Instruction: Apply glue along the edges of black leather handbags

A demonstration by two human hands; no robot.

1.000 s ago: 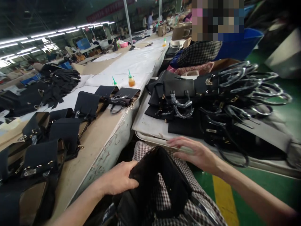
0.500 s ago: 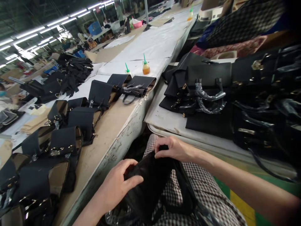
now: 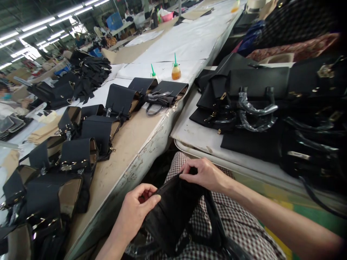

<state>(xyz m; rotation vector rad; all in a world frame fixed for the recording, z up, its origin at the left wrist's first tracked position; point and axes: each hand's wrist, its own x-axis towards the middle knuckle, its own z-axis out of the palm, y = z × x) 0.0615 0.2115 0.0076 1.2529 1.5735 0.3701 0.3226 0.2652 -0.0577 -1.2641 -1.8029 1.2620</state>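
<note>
A black handbag lies across my lap on checked cloth, its dark lining facing up. My left hand pinches the near left end of the bag's upper edge between thumb and fingers. Farther along the same edge, my right hand pinches the fabric with thumb and forefinger. The edge runs fairly straight between the two hands. Strap-like black parts, some wrapped in clear plastic, hang at the bag's lower right. The inside of the bag is too dark to make out.
Several black handbags stand along the long table to my left. More black bags with plastic-wrapped handles crowd the right-hand table. Two green-tipped glue bottles, one amber, stand ahead. A masked person sits far left.
My left thumb and fingers have closed onto the bag's edge, which is now straighter. My right hand keeps its pinch. The camera view has shifted slightly.
</note>
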